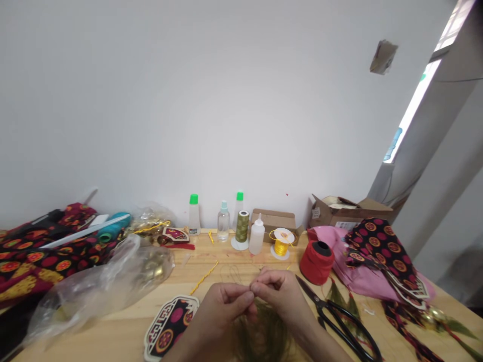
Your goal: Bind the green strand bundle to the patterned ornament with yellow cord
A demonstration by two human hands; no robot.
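My left hand [229, 306] and my right hand [281, 294] meet over the front middle of the table, thumbs and forefingers pinched together at the tips. A fine thread [234, 274] loops out beyond the fingertips; the pinched part is mostly hidden. Under the hands spreads an olive-green bundle of tassel threads [260, 334], partly covered by my fingers and wrists. Left of my left hand lies a patterned fabric pendant [171, 327] with a pale cut-out border and a yellow twisted cord [204, 278]. Black-handled scissors [335, 317] lie beside my right forearm, blades slightly apart.
Along the wall stand a green-capped bottle [193, 218], a clear bottle [224, 223], a green thread spool [242, 226], a white squeeze bottle [256, 238] and a yellow cord spool [281, 244]. Red thread cone [316, 264] and pink cloth [354, 281] sit right; plastic bag [101, 284] left.
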